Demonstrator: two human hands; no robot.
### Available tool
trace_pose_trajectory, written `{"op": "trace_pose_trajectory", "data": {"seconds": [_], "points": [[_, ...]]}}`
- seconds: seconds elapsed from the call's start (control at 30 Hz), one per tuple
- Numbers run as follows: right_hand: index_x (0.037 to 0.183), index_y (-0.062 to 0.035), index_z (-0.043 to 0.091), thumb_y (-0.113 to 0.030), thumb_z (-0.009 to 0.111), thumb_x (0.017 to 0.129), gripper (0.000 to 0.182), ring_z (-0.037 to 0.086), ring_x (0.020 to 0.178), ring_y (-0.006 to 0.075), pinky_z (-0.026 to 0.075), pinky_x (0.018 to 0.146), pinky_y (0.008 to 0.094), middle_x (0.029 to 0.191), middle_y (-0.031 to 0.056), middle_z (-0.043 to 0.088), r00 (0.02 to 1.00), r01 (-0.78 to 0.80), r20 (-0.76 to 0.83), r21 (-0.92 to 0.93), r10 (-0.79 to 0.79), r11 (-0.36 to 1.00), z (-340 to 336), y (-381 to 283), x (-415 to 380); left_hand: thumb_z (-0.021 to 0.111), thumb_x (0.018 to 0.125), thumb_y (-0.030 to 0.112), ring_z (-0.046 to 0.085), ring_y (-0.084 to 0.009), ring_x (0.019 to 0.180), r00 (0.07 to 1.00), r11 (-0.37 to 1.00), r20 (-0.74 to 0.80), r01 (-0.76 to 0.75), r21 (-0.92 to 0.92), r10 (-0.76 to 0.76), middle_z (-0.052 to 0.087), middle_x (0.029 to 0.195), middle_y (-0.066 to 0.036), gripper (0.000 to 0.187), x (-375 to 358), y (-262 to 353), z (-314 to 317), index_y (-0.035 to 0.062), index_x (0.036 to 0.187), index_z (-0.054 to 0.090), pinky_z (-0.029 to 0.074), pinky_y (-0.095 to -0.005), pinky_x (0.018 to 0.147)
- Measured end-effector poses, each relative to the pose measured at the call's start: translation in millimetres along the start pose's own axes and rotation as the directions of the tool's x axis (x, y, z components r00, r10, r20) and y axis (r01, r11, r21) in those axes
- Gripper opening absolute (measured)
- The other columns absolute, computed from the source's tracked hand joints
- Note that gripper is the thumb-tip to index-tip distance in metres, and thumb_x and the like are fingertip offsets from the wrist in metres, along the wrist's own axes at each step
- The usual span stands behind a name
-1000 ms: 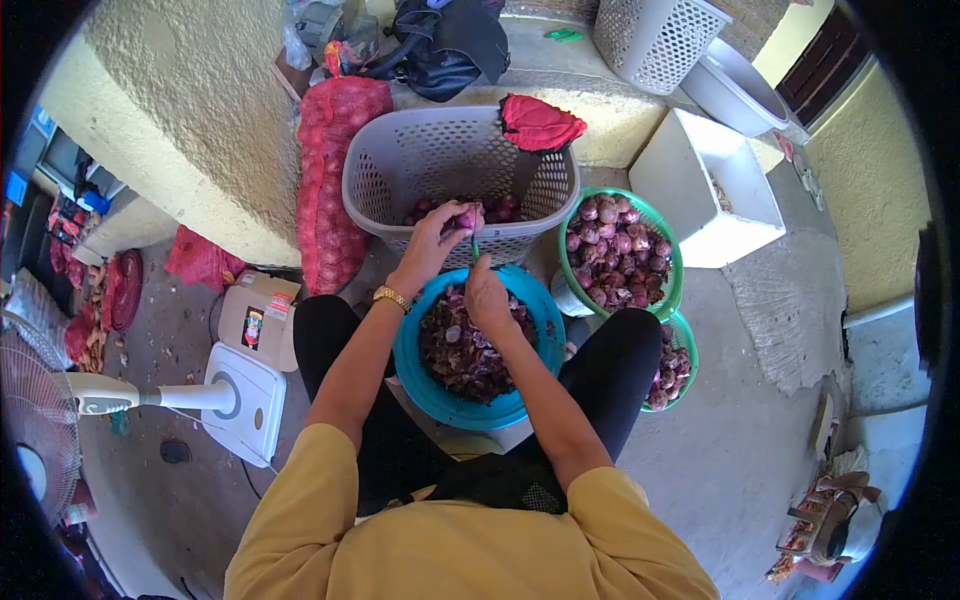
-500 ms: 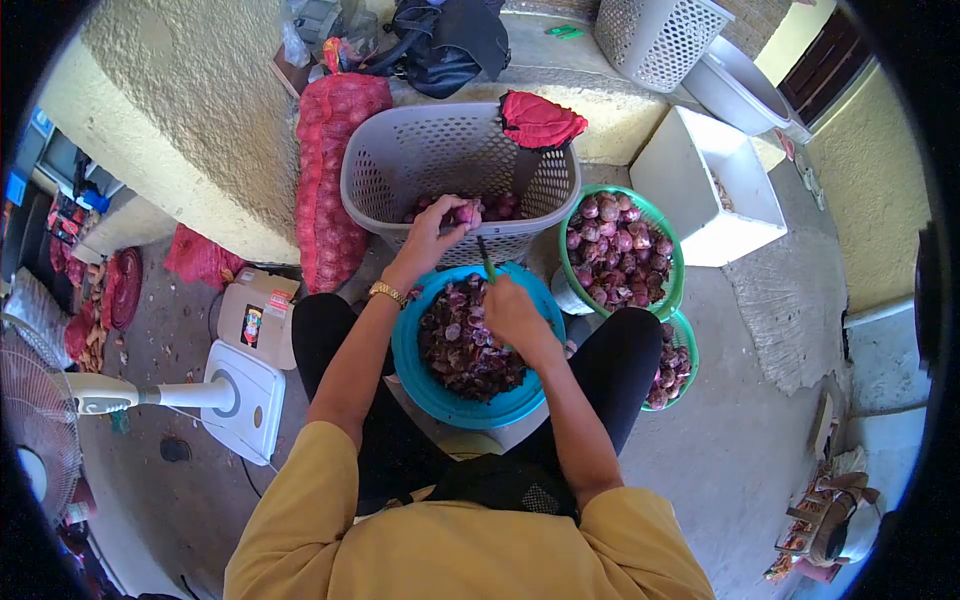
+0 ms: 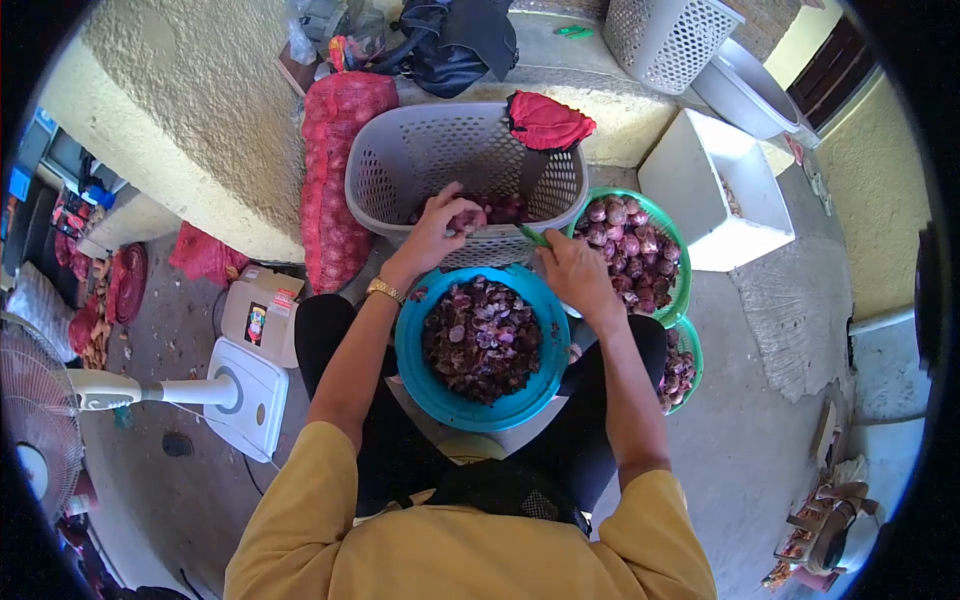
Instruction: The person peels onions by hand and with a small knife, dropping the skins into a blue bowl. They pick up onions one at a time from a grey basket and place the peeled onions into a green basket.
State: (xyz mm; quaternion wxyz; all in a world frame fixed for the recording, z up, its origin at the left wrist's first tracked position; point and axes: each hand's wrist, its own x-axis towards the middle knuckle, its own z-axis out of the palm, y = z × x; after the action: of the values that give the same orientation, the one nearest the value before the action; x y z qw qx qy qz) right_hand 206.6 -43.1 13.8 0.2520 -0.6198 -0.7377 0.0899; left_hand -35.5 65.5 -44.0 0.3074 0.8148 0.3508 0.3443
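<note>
- An onion (image 3: 466,219) is gripped in the left hand (image 3: 437,228), fingers curled round it, right at the near rim of the grey basket (image 3: 400,160).
- More onions can be seen on the basket floor, just behind the held one.
- A small green-handled knife (image 3: 532,236) is pinched in the right hand (image 3: 571,272); the fist is narrow and closed round the handle.
- The knife's long axis is laid slantwise, up and to the person's left, so its far end is aimed towards the onion; blade and handle cannot be told apart at this size.
- The key relation: the onion lies to the left of the knife and slightly farther from the body, with a clear gap between the two. The left hand is on it; the right hand is near but apart.
- The right hand is placed between the blue bowl (image 3: 415,360) and the green basket (image 3: 680,270), over the latter's near-left rim.
- The blue bowl, in the lap, is filled with dark purple peelings; neither hand is touching them.
- The green basket is heaped with peeled onions; a second green basket (image 3: 693,362) is partly hidden by the right forearm.
- A red net sack (image 3: 335,180) is leaned against the wall beside the grey basket, and a red cloth (image 3: 545,122) is draped on its far rim.
</note>
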Motion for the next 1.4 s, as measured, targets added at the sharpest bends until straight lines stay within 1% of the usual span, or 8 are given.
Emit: {"op": "trace_pose_trajectory", "data": {"seconds": [0.07,0.2,0.27,0.37,0.47,0.77,1.03,1.4], "points": [[0.098,-0.0029,0.059,-0.018,0.06,0.091,0.017,0.064,0.078,0.0407,0.052,0.066,0.0493,0.077,0.0212,0.065,0.997,0.074,-0.003,-0.049,-0.074,0.996,-2.8,7.4,4.2,0.062,0.073,-0.006,0.05,-0.0356,0.12,0.993,0.997,0.117,0.035,-0.07,-0.026,0.054,0.125,-0.017,0.045,4.6,5.8,-11.8,0.009,0.116,0.059,0.041,-0.041,0.1],[0.101,-0.0054,0.062,-0.023,0.062,0.09,0.021,0.066,0.078,0.0373,0.052,0.068,0.048,0.079,0.018,0.066,0.987,0.121,0.113,-0.093,-0.11,0.988,-9.8,5.5,9.1,0.061,0.073,-0.007,0.054,-0.0327,0.115,0.992,0.999,0.121,-0.043,-0.011,0.044,0.056,0.12,-0.016,0.042,7.5,-1.5,-10.8,0.006,0.113,0.06,0.045,-0.0383,0.096],[0.098,-0.0056,0.061,-0.023,0.061,0.09,0.019,0.065,0.077,0.0389,0.051,0.068,0.0499,0.078,0.0189,0.065,0.989,0.137,0.073,-0.066,-0.132,0.988,-2.5,8.1,7.8,0.06,0.075,-0.009,0.061,-0.0281,0.106,0.987,0.989,0.161,0.037,-0.143,-0.014,0.061,0.112,-0.015,0.037,11.0,10.3,-15.6,0.0021,0.11,0.06,0.049,-0.0353,0.091],[0.096,-0.0056,0.061,-0.022,0.06,0.091,0.017,0.064,0.076,0.0403,0.049,0.066,0.0513,0.076,0.0198,0.064,0.988,0.15,0.035,-0.033,-0.149,0.988,3.1,3.6,8.3,0.059,0.077,-0.01,0.066,-0.0243,0.097,0.993,0.986,0.114,0.007,-0.168,0.013,0.065,0.103,-0.014,0.032,9.8,17.0,-16.1,-0.0007,0.108,0.059,0.051,-0.0341,0.088],[0.098,-0.0053,0.062,-0.022,0.061,0.091,0.019,0.065,0.076,0.0385,0.051,0.066,0.0491,0.076,0.0189,0.065,0.989,0.138,0.059,-0.035,-0.136,0.99,4.3,-1.2,10.6,0.059,0.078,-0.01,0.067,-0.0223,0.098,0.989,0.985,0.146,0.028,-0.171,-0.003,0.066,0.102,-0.013,0.031,11.2,14.5,-16.5,-0.0007,0.108,0.059,0.051,-0.0335,0.088],[0.099,-0.0039,0.061,-0.023,0.059,0.093,0.02,0.064,0.078,0.0388,0.05,0.066,0.0487,0.081,0.0198,0.066,0.988,0.144,0.052,-0.016,-0.143,0.99,13.1,-5.6,16.5,0.059,0.078,-0.012,0.066,-0.0213,0.102,0.989,0.969,0.146,0.061,-0.241,-0.026,0.068,0.105,-0.012,0.032,10.1,16.2,-16.9,-0.0011,0.108,0.059,0.051,-0.0342,0.09],[0.096,-0.0045,0.059,-0.021,0.057,0.093,0.017,0.064,0.079,0.039,0.049,0.067,0.049,0.081,0.0197,0.066,0.991,0.131,0.039,0.009,-0.131,0.991,11.2,-10.1,17.2,0.056,0.075,-0.014,0.067,-0.021,0.102,0.99,0.98,0.139,0.013,-0.201,0.016,0.068,0.105,-0.012,0.035,11.1,13.3,-17.1,-0.0022,0.108,0.06,0.051,-0.0325,0.091],[0.095,-0.0047,0.058,-0.019,0.058,0.091,0.015,0.067,0.072,0.0365,0.053,0.064,0.0469,0.077,0.0177,0.067,0.984,0.175,0.044,-0.111,-0.171,0.978,18.2,-13.0,18.1,0.058,0.076,-0.012,0.067,-0.021,0.099,0.992,0.977,0.129,0.026,-0.211,0.001,0.067,0.104,-0.013,0.034,10.5,15.6,-18.3,-0.0038,0.109,0.06,0.051,-0.0326,0.09]]}}
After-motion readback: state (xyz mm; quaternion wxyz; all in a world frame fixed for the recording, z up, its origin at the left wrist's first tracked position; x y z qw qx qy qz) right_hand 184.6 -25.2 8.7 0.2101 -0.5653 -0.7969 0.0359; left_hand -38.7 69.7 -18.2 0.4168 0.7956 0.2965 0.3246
